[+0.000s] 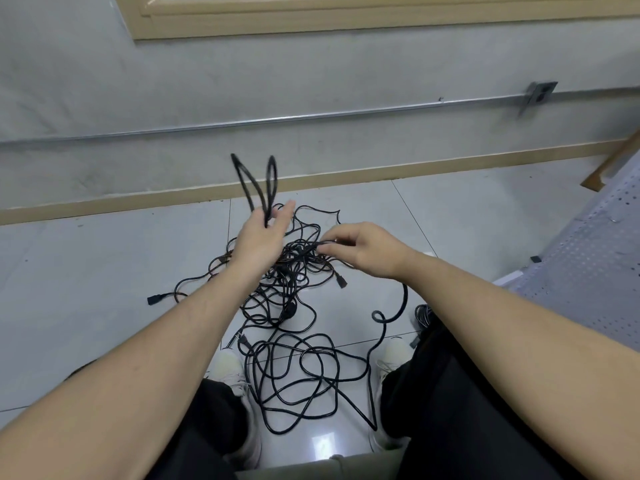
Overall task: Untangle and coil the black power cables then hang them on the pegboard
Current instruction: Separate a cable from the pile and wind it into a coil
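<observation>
A tangle of black power cables (294, 344) sprawls over the tiled floor between my feet and the wall. My left hand (261, 237) is raised above the pile and holds two narrow folded loops of black cable (256, 183) that stick up past its fingers. To its right, my right hand (363, 249) pinches a strand of cable (320, 242) at the top of the knot with thumb and fingertips. Loose plug ends lie at the left (152, 300) and the right (341, 280) of the pile.
A grey perforated pegboard panel (588, 258) leans at the right edge. A small coiled cable bundle (424, 315) lies beside my right leg. My two white shoes (228, 368) flank the pile. The grey wall with a metal conduit (311, 116) and wooden skirting runs behind.
</observation>
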Demonstrator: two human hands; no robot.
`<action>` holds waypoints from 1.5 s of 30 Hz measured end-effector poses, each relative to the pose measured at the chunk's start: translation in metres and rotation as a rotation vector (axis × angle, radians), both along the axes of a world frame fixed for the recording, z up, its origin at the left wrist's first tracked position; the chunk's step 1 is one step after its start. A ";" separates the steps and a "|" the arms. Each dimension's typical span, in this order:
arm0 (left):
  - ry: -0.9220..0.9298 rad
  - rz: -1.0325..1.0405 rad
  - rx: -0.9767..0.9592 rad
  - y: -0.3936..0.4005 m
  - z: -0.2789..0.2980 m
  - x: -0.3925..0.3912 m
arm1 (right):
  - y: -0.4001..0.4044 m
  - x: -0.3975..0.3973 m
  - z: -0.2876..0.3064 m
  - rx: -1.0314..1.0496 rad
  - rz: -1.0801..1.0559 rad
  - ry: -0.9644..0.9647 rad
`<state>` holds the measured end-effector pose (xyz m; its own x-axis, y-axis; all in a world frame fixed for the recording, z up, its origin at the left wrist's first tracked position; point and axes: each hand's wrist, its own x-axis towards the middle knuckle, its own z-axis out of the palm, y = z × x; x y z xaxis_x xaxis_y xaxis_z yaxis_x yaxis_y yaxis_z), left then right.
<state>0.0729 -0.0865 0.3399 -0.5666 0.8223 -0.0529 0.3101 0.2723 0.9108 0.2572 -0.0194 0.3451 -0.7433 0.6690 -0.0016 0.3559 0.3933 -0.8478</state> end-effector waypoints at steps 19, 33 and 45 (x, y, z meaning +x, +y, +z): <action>0.192 -0.418 -0.264 -0.013 0.005 0.022 | 0.017 0.015 0.008 0.083 -0.359 -0.119; 0.261 -0.477 -0.303 -0.014 0.004 0.023 | 0.025 0.027 0.014 -0.188 -0.431 0.203; -0.393 -0.563 -0.173 -0.017 0.003 0.038 | 0.014 -0.005 0.013 -0.496 -0.498 0.467</action>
